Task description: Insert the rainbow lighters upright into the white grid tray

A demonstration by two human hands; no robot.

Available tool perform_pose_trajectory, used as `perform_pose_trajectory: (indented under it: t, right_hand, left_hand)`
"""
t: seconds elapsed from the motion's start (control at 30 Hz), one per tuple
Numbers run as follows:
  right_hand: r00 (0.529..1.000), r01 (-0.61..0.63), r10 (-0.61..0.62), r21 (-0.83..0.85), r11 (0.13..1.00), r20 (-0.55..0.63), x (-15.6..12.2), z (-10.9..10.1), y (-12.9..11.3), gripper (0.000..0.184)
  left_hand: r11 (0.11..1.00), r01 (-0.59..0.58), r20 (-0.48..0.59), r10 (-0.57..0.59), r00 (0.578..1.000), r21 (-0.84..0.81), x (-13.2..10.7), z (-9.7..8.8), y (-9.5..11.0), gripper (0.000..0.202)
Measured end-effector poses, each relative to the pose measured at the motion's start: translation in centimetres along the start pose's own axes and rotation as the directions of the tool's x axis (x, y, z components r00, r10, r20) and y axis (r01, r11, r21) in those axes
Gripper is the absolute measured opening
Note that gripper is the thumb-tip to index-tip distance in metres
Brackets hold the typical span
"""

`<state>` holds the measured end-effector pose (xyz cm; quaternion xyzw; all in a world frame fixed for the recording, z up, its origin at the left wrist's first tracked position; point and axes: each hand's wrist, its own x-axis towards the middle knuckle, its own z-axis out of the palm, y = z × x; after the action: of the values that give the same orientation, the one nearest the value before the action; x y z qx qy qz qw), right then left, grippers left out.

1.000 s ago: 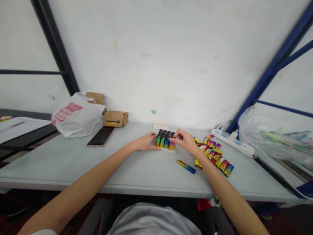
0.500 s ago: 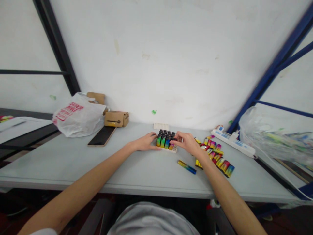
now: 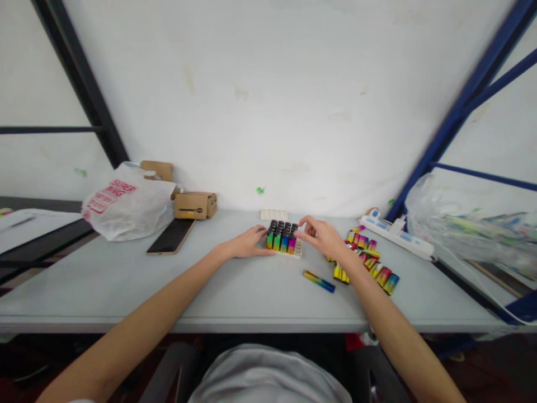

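Note:
Rainbow-coloured tubes with black tops (image 3: 281,235) stand upright in packed rows in a white holder (image 3: 297,249). My left hand (image 3: 247,244) grips the left side of this filled holder, thumb along the front and fingers towards the back. At its right side hovers my right hand (image 3: 321,236), thumb and index finger apart, with nothing visible between them. Bare slots show in the holder's right column. A single yellow-to-blue stick-like piece (image 3: 319,281) lies on the table in front. Beside my right forearm lies a group of shiny yellow, red and blue pieces (image 3: 384,276), partly hidden by the arm.
A second white slotted holder (image 3: 274,215) rests by the wall. To the left are a phone (image 3: 171,237), a small cardboard box (image 3: 195,205) and a white plastic bag (image 3: 130,201). A power strip (image 3: 398,238) and clear plastic bag (image 3: 461,229) lie right.
My right thumb and fingers have opened and drawn slightly back from the front-right tube, which now stands upright in its row. My left hand stays on the holder. The view has shifted slightly.

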<state>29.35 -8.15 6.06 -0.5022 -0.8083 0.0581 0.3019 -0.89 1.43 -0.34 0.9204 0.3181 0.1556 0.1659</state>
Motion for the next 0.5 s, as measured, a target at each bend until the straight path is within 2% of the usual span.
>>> perform_pose_trajectory:
  t: [0.1, 0.13, 0.27, 0.33, 0.4, 0.5]
  right_hand:
    - [0.997, -0.059, 0.058, 0.019, 0.998, 0.045, -0.9, -2.3, -0.3, 0.036]
    - [0.993, -0.070, 0.071, -0.010, 0.997, 0.094, -1.7, -2.9, -0.5, 0.036]
    - [0.944, 0.039, 0.013, -0.149, 0.988, 0.330, -7.2, -3.9, -1.3, 0.031]
    - [0.940, 0.053, 0.031, -0.234, 0.971, 0.339, -10.3, -3.3, -1.6, 0.027]
    - [0.955, 0.006, 0.093, -0.332, 0.943, 0.281, -12.5, -2.4, -1.6, 0.018]
    - [0.975, -0.045, 0.115, -0.337, 0.941, 0.190, -13.7, -1.4, -1.4, 0.009]
  left_hand:
    - [1.000, -0.027, -0.011, 0.027, 1.000, 0.006, 0.1, 0.0, -0.1, 0.091]
    - [0.999, -0.037, -0.015, 0.037, 0.999, 0.004, 0.1, 0.0, -0.1, 0.091]
    - [0.999, -0.037, -0.018, 0.037, 0.999, 0.002, 0.1, 0.0, -0.2, 0.092]
    - [1.000, -0.029, -0.015, 0.029, 0.999, 0.000, 0.1, 0.0, -0.1, 0.091]
    - [1.000, -0.028, -0.016, 0.028, 0.999, -0.011, 0.1, 0.0, -0.1, 0.089]
    - [0.999, -0.031, -0.026, 0.030, 0.999, -0.023, 0.1, 0.0, -0.1, 0.087]
